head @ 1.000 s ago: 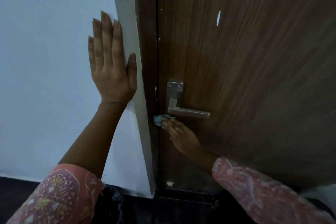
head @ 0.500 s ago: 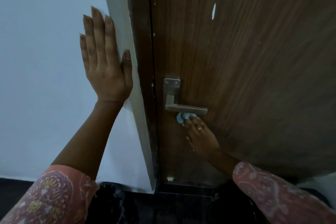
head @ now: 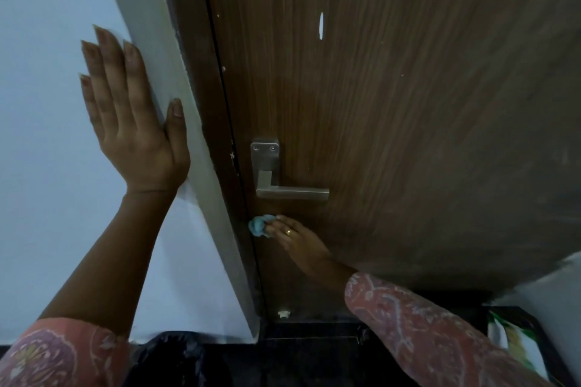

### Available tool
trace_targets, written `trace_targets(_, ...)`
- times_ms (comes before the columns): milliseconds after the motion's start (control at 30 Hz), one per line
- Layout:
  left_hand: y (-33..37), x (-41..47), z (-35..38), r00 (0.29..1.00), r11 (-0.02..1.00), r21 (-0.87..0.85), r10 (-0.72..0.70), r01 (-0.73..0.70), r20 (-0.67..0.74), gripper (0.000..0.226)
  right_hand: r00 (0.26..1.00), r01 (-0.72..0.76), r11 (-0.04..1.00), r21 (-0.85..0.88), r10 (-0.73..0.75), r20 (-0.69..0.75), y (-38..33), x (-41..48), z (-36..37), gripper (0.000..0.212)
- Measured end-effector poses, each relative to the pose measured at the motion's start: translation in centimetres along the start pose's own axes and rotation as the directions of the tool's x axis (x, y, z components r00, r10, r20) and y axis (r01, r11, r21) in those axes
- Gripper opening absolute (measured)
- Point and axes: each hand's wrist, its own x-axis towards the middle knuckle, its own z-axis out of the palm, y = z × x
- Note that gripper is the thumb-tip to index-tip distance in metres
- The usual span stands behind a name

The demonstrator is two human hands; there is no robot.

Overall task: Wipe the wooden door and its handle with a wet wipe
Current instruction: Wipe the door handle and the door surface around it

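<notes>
Right hand (head: pixel 298 242) pinching wet wipe (head: pixel 259 225) on door (head: pixel 408 104), 7 o'clock from handle (head: pixel 292 192), left hand (head: pixel 132 122) spread on wall (head: pixel 47 198), packet (head: pixel 515 345) at 4 o'clock

So the right hand (head: pixel 295 239) has slid the blue wipe (head: pixel 258 224) back left, from just under the handle (head: pixel 292 192) lever to the door (head: pixel 408 104) edge. It's lower now, clear of the handle. A green-and-white packet (head: pixel 515 345) popped into view bottom right.
</notes>
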Motion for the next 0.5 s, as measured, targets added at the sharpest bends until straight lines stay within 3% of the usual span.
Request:
trace_targets(100,0.1,0.0,0.0,1.0,1.0,-0.007,-0.005,0.005,0.003,0.05,0.997,-0.064,0.988,0.144,0.071,-0.044,1.6,-3.4,1.9,0.064)
trace_targets(200,0.2,0.0,0.1,1.0,1.0,0.004,-0.002,0.002,-0.009,0.05,0.985,-0.145,0.953,0.268,0.165,-0.054,2.8,-7.0,3.8,0.039)
trace_targets(333,0.1,0.1,0.2,0.999,1.0,0.009,0.021,-0.021,-0.035,0.05,0.902,-0.371,0.81,0.454,0.43,-0.029,2.7,-8.4,3.0,0.056)
trace_targets(400,0.1,0.1,0.2,0.999,1.0,0.009,0.023,-0.023,-0.034,0.051,0.88,-0.363,0.755,0.546,0.47,-0.064,1.7,-7.4,2.5,0.04)
trace_targets(500,0.1,0.0,0.2,0.999,1.0,0.008,0.027,-0.027,-0.029,0.051,0.898,-0.271,0.701,0.66,0.431,-0.089,0.4,-4.7,0.5,0.058)
